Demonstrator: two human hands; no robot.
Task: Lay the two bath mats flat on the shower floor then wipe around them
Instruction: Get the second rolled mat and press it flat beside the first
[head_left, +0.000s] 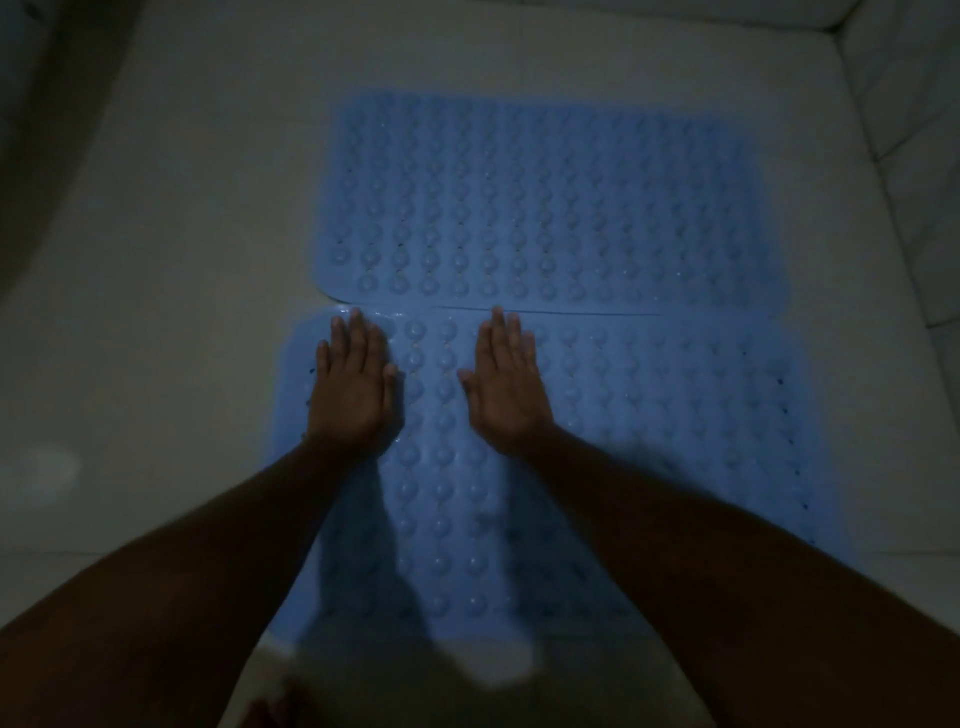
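Dim white shower floor (182, 260) carries both blue studded rubber bath mats: the near mat (649, 415) lies under the flat, released left hand (353, 384) and right hand (506, 384), the far mat (545, 202) just beyond their fingertips. Laying looks nearly finished; wiping needs a cloth, none visible.

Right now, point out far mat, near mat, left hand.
far mat (550, 202), head view, bumpy middle.
near mat (675, 415), head view, bare right half.
left hand (353, 395), head view, back of hand.

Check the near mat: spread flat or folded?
Spread flat. The near mat lies open on the shower floor, bumps showing across it; no fold visible.
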